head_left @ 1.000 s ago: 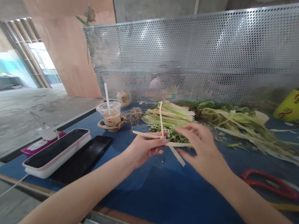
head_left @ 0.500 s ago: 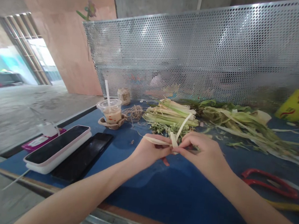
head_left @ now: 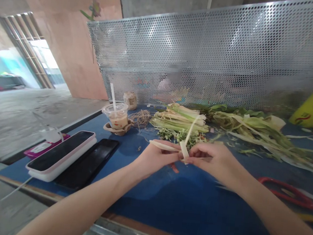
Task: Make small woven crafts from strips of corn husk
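Note:
Pale, flat leaf strips point(head_left: 184, 149) cross between my two hands above the blue tabletop. My left hand point(head_left: 160, 157) is closed, its thumb and fingers pinching the strips; one end lies back over its knuckles. My right hand point(head_left: 209, 155) pinches the strips where they cross, fingers curled in. One narrow strip stands up and leans right from the crossing. The exact fold lies partly hidden behind the fingertips. Just beyond the hands is a pile of pale green stalks point(head_left: 178, 119), with small leafy green sprigs point(head_left: 168, 134) in front of it.
On the left lie a black phone point(head_left: 88, 164), a phone on a white case point(head_left: 61, 153) and a plastic cup with a straw point(head_left: 115, 114). Twine point(head_left: 140, 119) sits behind. Long leaves point(head_left: 256, 130) spread right, near red-handled scissors point(head_left: 287, 193). A perforated metal panel point(head_left: 205, 59) closes the back.
My right hand has shifted slightly, its fingers curling closer at the crossing. The upright strip's base has moved a little right and down. My left hand keeps its pinch.

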